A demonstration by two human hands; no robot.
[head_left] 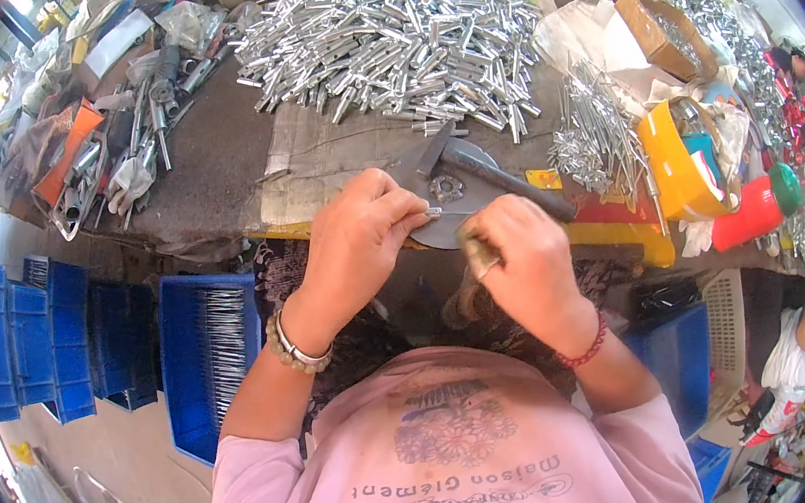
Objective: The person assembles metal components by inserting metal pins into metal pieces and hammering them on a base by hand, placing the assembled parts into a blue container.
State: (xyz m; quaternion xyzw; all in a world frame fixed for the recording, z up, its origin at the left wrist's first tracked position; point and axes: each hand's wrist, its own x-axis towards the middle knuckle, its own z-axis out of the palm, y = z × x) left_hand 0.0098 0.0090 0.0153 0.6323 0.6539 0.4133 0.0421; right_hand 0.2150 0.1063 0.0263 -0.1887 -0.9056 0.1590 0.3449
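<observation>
Just above the table's near edge, my left hand (365, 231) is closed, its thumb and fingertips pinching a small silvery metal tube (434, 212). Close to its right, my right hand (529, 261) is curled shut, with a tan wrap (479, 254) on one digit. A thin bright line runs between the tube and the right fingers; what those fingers hold is hidden. Beyond both hands lies a dark round metal plate (479, 154) with a ring-shaped piece (446, 187) on it. A hammer (504, 177) rests across the plate, its handle pointing right.
A large heap of metal tubes (387, 42) covers the far table. Thin metal pins (594, 132), a yellow container (677, 157) and a red bottle (746, 213) stand right. Tools (157, 91) clutter the left. Below is a blue crate (181, 369) of rods. Other people are at far right.
</observation>
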